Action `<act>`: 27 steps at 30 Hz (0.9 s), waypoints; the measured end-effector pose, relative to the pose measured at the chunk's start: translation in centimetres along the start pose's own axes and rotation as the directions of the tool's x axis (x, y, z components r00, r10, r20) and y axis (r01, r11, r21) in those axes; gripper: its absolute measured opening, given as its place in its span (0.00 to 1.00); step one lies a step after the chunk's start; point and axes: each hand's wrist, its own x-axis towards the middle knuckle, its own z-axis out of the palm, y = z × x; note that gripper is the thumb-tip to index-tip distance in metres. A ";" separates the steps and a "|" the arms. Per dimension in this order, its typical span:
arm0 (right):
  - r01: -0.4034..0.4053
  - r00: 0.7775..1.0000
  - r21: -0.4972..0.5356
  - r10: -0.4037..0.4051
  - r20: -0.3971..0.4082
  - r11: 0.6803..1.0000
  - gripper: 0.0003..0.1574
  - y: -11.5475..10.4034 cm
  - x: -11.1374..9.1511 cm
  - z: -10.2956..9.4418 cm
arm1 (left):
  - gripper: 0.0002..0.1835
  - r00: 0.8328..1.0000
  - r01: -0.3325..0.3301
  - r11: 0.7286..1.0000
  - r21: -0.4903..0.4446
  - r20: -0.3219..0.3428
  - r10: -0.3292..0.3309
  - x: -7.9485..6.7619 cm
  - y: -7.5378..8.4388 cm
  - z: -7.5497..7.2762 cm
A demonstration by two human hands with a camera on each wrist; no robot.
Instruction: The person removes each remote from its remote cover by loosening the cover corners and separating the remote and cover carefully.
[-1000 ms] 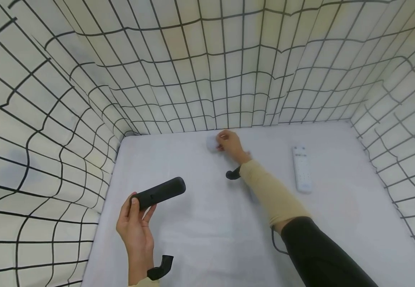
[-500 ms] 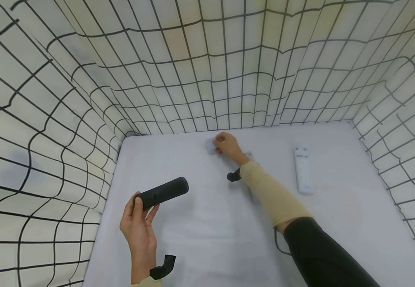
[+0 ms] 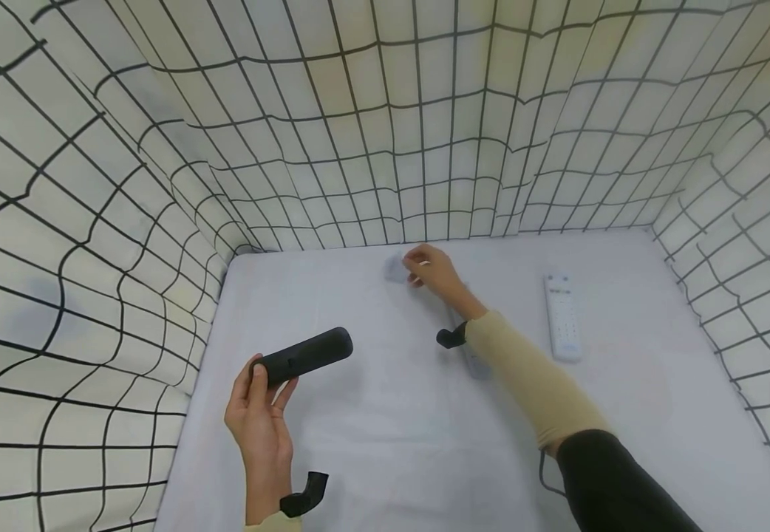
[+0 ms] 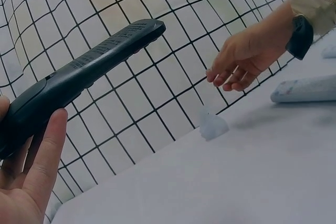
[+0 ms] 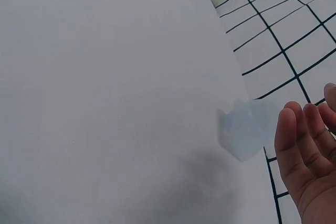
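Note:
My left hand [image 3: 260, 425] grips one end of a black remote control [image 3: 305, 356] and holds it raised over the left of the white table. In the left wrist view, the ribbed back of the remote [image 4: 100, 56] faces up and button edges show underneath. Near the table's back edge lies a small, pale bluish, translucent crumpled piece [image 3: 394, 270], like thin plastic or paper. My right hand [image 3: 434, 270] hovers beside it, fingers loosely bent; the left wrist view shows a gap between them. A pale remote [image 3: 474, 363] lies partly under my right forearm.
A second white remote [image 3: 561, 318] lies on the table to the right. Black-grid netting [image 3: 358, 148] over pale walls rises behind the table [image 3: 385, 458] and along both sides. A dark cord [image 3: 547, 476] hangs by my right sleeve.
My right hand has drawn back slightly to the right from the crumpled piece, its forearm shifting right and uncovering more of the pale remote. The left hand with the black remote has barely moved.

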 end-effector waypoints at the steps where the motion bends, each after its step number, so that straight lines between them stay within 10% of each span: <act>1: 0.002 1.000 0.007 -0.002 -0.001 1.000 0.18 -0.1 -0.4 -0.1 | 0.26 1.000 -0.001 1.000 0.005 0.003 0.001 0.0 0.0 0.0; 27: -0.031 0.999 0.370 0.038 -0.012 0.929 0.17 -1.6 -12.7 0.5 | 0.21 0.991 -0.086 0.996 0.011 0.104 0.084 -1.2 -1.5 3.4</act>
